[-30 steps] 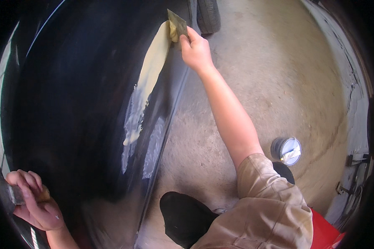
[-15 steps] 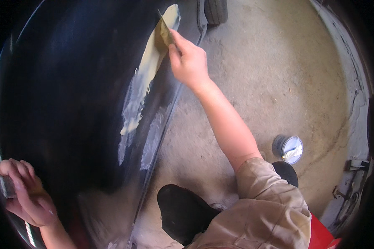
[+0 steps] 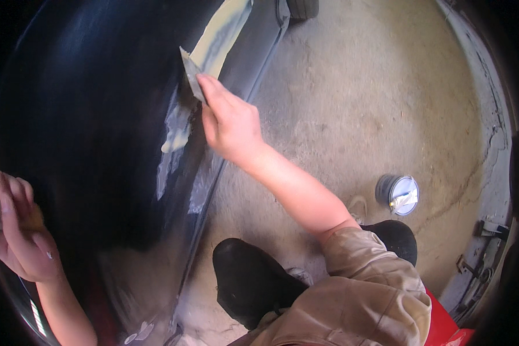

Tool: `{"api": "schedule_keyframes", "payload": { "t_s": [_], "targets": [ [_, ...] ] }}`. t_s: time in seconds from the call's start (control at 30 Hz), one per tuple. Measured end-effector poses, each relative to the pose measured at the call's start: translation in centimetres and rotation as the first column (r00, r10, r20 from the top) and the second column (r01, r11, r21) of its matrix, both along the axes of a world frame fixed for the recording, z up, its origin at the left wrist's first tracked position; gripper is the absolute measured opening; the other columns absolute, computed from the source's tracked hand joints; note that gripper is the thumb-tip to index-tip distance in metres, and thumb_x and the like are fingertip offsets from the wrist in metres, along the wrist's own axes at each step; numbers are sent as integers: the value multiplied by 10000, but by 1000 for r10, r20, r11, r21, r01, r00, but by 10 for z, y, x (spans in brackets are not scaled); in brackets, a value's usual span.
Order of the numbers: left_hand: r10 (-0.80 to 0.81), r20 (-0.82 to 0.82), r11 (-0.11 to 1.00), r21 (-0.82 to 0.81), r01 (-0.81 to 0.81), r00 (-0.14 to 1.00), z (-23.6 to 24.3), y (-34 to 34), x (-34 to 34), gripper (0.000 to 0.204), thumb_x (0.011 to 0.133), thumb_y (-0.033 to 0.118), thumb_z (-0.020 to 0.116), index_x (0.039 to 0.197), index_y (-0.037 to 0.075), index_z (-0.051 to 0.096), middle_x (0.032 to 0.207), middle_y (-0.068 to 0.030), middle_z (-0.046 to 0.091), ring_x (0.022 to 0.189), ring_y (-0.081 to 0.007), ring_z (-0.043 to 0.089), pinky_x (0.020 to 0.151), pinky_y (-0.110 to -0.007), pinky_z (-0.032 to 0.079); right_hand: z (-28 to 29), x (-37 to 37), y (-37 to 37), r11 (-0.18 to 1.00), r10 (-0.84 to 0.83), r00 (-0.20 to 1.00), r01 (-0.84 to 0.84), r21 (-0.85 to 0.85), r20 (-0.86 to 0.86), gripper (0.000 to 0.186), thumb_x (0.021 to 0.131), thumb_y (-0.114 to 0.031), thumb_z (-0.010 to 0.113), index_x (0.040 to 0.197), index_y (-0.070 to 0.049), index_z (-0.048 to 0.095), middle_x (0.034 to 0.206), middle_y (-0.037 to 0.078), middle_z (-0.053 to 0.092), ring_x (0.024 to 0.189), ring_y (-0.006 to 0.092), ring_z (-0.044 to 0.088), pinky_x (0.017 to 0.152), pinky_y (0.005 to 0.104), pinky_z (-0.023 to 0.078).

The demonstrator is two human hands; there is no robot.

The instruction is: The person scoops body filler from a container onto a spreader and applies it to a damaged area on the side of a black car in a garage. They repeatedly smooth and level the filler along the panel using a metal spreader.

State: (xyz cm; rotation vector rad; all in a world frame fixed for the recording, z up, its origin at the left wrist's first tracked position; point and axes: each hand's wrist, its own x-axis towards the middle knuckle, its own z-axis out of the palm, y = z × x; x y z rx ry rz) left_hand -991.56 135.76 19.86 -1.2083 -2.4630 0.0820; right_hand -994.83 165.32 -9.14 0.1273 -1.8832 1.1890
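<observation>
Our right hand [image 3: 230, 121] pinches the scraper [image 3: 191, 74], fingers closed on it; the pale filler streak [image 3: 222, 34] runs lengthwise up the dark panel [image 3: 86, 115] just ahead; our left hand [image 3: 17, 230] grips something unclear, well apart.

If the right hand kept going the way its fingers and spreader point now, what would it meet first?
The right hand points its spreader up along the dark car panel. First in that line is the pale filler strip, which the blade's edge seems to touch already, though depth is hard to judge here.
</observation>
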Motion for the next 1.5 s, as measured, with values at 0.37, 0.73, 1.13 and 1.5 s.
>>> {"api": "schedule_keyframes", "payload": {
  "t_s": [0.37, 0.73, 1.13, 1.5],
  "targets": [
    [41, 106, 994, 95, -51, 994, -5, 0, -1, 458, 1019, 80, 393, 1461, -37, 412, 1127, -126, 563, 1045, -208, 555, 977, -321, 435, -7, 61, -69, 998, 62, 998, -62, 32, 11, 568, 736, 65, 634, 1297, 11, 564, 1280, 236, 605, 1092, 345, 664, 876, 357, 566],
    [158, -2, 987, 26, -158, 987, -14, 4, 5, 532, 962, 17, 282, 1485, -69, 320, 1183, -119, 505, 1021, -189, 510, 983, -278, 388, -34, 102, -122, 984, 69, 998, -67, 163, -5, 494, 771, -7, 622, 1263, 35, 600, 1280, 262, 605, 1081, 369, 672, 806, 348, 581],
    [-103, 297, 859, 508, -66, 949, -31, 72, 9, 235, 1059, 296, 396, 963, 116, 512, 844, -35, 487, 670, -94, 501, 598, -206, 440, -41, 140, -118, 943, 328, 943, -324, 78, -45, 475, 764, 27, 609, 1238, 23, 626, 1235, 197, 655, 1057, 321, 689, 822, 333, 583],
    [-249, 873, 730, 453, -511, 419, -38, 99, 47, 480, 948, 455, 521, 1057, -11, 561, 626, -80, 558, 440, -124, 490, 416, -228, 380, 34, 116, -5, 585, 363, 908, -396, -708, -208, 296, 1004, -72, 523, 1285, 17, 547, 1197, 109, 623, 1053, 213, 603, 895, 338, 494]
  ]
}}
